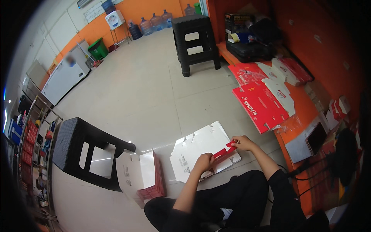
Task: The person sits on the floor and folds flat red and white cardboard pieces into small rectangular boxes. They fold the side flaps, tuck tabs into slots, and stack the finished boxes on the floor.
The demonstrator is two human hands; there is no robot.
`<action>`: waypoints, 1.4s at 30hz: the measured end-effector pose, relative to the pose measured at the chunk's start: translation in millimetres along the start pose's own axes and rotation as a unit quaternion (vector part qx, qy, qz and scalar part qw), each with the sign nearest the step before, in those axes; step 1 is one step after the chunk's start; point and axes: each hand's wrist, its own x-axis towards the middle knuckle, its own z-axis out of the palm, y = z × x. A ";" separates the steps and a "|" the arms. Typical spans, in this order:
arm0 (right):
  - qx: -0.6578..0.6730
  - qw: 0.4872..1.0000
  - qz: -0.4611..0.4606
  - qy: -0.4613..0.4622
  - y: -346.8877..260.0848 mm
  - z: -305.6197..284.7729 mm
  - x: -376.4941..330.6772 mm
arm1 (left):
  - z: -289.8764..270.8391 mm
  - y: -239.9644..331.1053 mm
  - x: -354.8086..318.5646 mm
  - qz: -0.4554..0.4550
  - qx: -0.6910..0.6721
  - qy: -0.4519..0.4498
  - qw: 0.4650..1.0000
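Observation:
A flat cardboard box blank (201,145), white inside and red outside, lies on top of other blanks on the floor before my crossed legs. My left hand (205,161) is closed on its near edge, where a red strip is turned up. At the right end of that strip, my right hand (241,143) pinches the red corner. Both hands are on the same blank; some fingertips are hidden. To the left stands a pile of nested, partly folded boxes (151,174), white inside with red edges.
Black plastic stools stand at left (73,145) and far centre (191,23). An orange bench (291,141) on the right carries red blanks (261,106), a black bag (247,52) and a phone (317,138). Farther off are a white chest freezer (65,79) and water jugs (156,21).

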 end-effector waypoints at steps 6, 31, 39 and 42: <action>0.411 0.898 -0.016 0.158 -67.3 -10.9 -28.6 | -44.3 13.5 -24.0 -0.168 -0.377 -0.058 0.909; 0.130 0.912 -0.282 0.267 -259.3 9.9 -136.9 | -111.5 63.4 -97.7 -0.085 -0.590 0.013 0.803; 0.859 0.445 0.085 -0.241 -261.7 151.8 -196.6 | -100.1 76.6 -105.3 0.001 -0.780 -0.126 0.614; 0.891 0.441 0.107 -0.020 -260.5 150.3 -181.2 | -99.3 78.3 -120.4 0.002 -0.755 -0.043 0.655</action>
